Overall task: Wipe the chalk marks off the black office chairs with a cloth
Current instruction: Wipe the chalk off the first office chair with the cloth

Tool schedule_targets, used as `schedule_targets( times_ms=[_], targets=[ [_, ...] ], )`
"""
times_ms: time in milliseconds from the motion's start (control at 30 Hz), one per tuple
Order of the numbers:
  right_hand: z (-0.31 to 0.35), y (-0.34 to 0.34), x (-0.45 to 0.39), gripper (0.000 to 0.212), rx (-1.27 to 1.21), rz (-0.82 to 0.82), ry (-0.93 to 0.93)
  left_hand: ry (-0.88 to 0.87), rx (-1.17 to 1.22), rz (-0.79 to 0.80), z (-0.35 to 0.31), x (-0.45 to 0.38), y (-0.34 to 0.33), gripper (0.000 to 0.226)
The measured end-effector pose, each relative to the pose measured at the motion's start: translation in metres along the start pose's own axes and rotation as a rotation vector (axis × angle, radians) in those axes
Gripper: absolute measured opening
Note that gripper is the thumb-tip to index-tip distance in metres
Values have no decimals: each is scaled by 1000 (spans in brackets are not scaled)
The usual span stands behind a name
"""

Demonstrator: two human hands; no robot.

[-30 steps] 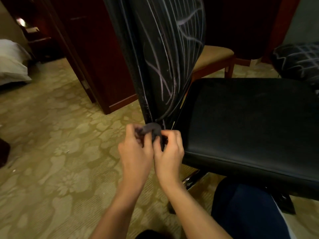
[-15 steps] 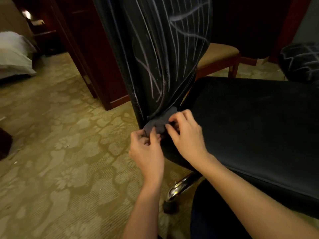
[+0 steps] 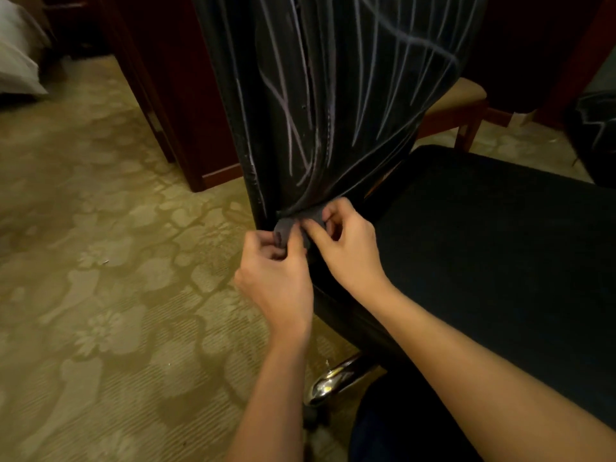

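A black office chair stands in front of me, its backrest [image 3: 333,95] covered in pale chalk lines and its dark seat [image 3: 500,245] stretching to the right. A small grey cloth [image 3: 286,228] sits at the base of the backrest where it meets the seat. My left hand [image 3: 276,278] pinches the cloth's left end. My right hand [image 3: 346,248] pinches its right end, fingers curled against the bottom of the backrest. Most of the cloth is hidden by my fingers.
A second chalk-marked black chair [image 3: 596,135] shows at the right edge. A wooden chair with a tan seat [image 3: 456,101] stands behind. Dark red wooden furniture [image 3: 173,95] rises at the back left. Patterned carpet [image 3: 116,261] covers the floor; a chrome chair leg [image 3: 336,381] juts out below.
Both hands carried the cloth up and forward from below the seat edge to the base of the backrest. My right hand moved onto the seat side; the view closed in.
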State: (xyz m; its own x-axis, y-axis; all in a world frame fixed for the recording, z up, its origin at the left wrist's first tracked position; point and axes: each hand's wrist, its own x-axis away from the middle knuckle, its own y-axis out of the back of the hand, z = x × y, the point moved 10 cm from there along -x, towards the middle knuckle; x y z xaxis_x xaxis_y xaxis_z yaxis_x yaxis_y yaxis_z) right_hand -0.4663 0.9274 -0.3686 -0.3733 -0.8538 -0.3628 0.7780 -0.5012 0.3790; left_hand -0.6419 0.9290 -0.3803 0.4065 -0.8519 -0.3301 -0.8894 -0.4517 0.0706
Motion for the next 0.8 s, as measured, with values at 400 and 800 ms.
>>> schedule_targets(
  times_ms=[400, 800],
  targets=[
    [18, 4, -36, 16, 133, -85, 80, -26, -51, 39, -1, -35, -35, 27],
    [-23, -10, -47, 9, 84, -39, -59, 106, -25, 215, 37, -47, -61, 11]
  ],
)
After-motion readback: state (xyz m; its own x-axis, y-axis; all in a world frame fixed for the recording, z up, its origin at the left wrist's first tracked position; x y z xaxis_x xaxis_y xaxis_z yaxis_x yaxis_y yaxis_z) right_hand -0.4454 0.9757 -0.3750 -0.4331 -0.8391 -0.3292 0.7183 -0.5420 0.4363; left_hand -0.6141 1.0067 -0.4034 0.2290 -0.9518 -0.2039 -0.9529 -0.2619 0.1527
